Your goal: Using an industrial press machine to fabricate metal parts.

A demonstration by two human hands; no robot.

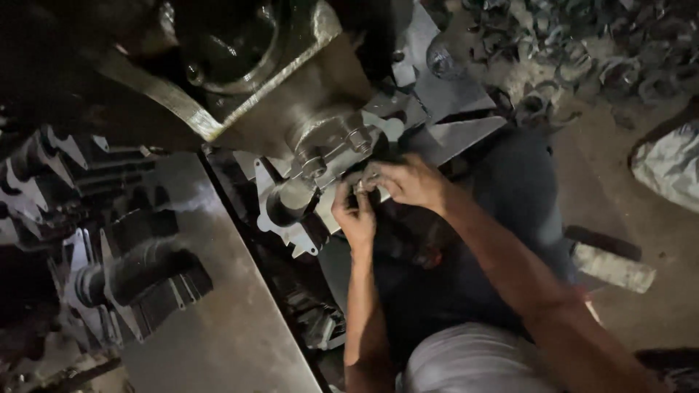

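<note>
- The left hand (354, 215) and the right hand (408, 182) meet at the centre of the frame, fingertips drawn together on a small metal piece (362, 186) that is too small and too dark to name.
- Both hands are pinched closed on that piece; neither is spread. The left comes up from below, the right reaches in from the lower right, and their fingertips touch or nearly touch.
- The piece sits right against the lower edge of a grey cast metal housing (302, 200), which hangs just left of the hands under a large dark machine body (240, 80) filling the upper left of the frame.
- Judging by the grip, the step in hand looks like fitting or freeing a small part at the housing's edge; which of the two cannot be told.
- The next move would call for fine finger work, keeping the piece lined up with the housing so it does not drop into the dark gap below.
- Flat cut metal plates (451, 131) lie just above and right of the hands.
- Stacks of cut metal blanks (138, 276) fill the lower left beside a flat steel sheet (218, 320).
- A heap of metal scrap (582, 58) lies on the floor at the upper right.
</note>
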